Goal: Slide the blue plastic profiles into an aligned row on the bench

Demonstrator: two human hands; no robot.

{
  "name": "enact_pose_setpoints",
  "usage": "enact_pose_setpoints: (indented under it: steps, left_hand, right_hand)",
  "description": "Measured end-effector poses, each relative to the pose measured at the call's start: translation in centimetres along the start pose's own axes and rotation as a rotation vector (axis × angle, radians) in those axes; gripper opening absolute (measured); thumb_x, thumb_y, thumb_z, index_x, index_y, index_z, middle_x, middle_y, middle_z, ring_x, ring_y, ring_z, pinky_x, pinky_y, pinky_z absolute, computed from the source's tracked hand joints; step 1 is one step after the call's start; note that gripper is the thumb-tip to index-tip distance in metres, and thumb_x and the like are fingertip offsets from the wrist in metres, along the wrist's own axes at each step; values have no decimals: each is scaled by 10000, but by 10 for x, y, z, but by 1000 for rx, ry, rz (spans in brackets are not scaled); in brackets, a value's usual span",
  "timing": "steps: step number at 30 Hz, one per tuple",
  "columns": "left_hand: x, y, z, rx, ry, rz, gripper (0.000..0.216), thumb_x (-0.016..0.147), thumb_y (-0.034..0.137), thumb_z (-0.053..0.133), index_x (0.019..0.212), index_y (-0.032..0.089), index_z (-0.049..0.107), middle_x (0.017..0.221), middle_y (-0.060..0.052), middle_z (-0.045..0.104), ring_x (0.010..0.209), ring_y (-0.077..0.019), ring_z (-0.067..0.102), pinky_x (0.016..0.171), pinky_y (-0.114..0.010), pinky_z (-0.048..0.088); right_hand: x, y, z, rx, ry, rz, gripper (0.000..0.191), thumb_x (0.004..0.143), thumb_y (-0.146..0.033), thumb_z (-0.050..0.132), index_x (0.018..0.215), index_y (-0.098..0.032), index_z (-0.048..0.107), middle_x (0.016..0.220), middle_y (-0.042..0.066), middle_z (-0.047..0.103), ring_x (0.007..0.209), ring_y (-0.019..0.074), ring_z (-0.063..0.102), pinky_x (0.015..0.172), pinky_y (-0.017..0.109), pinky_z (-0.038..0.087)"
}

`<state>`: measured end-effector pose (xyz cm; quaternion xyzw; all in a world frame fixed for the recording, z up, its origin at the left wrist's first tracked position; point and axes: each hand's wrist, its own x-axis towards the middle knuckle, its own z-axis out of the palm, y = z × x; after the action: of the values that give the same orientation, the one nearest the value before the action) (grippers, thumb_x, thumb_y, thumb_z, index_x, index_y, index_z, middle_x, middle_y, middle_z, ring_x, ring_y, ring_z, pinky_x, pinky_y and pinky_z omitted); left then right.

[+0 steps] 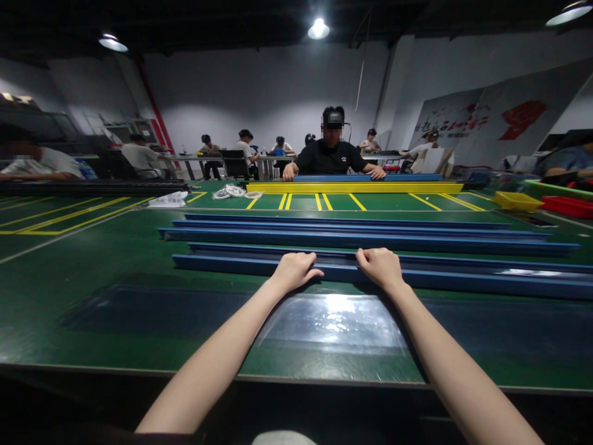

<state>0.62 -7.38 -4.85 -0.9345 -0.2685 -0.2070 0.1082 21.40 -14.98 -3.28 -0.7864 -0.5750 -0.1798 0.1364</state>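
Note:
A long blue channel-shaped rail lies across the green table in front of me. My left hand is on its near wall, left of the middle, with the fingers curled over the edge and the thumb pointing right. To the right, my right hand curls over the same wall, its fingertips hidden inside the channel. More blue rails lie parallel just beyond. Between my forearms and the rail, a clear, glossy strip lies flat on the table and reflects the lamp.
Across the table a co-worker rests both hands by a blue rail behind a yellow rail. Coiled white cord lies far left of centre. A yellow bin and red bin stand at right.

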Motion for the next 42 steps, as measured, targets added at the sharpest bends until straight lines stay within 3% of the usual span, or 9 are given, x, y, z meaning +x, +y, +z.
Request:
enact_pose_setpoints:
  steps: [9,19,42]
  left_hand:
    - [-1,1,1,6,-27,-9,375,807,530,383,810,174,498,739,-41,617,703,-166,584,575,-231,370]
    - [-1,1,4,46,-1,108,340,853,459,348,848,169,526,799,-35,611,778,-157,570,619,-233,383]
    - [-1,2,2,61,1,103,332,847,449,363,822,166,536,782,-34,618,757,-160,576,598,-236,386]
  right_hand:
    - [0,-1,-1,-8,-16,8,483,810,-368,274,641,-192,692,652,88,663,626,180,594,518,229,308]
    - [0,-1,-1,-6,-2,3,483,809,-365,277,634,-185,689,647,85,662,618,165,587,512,219,292]
    - [-1,-1,0,-9,23,-34,487,815,-370,278,607,-182,676,646,78,664,599,166,586,486,234,250]
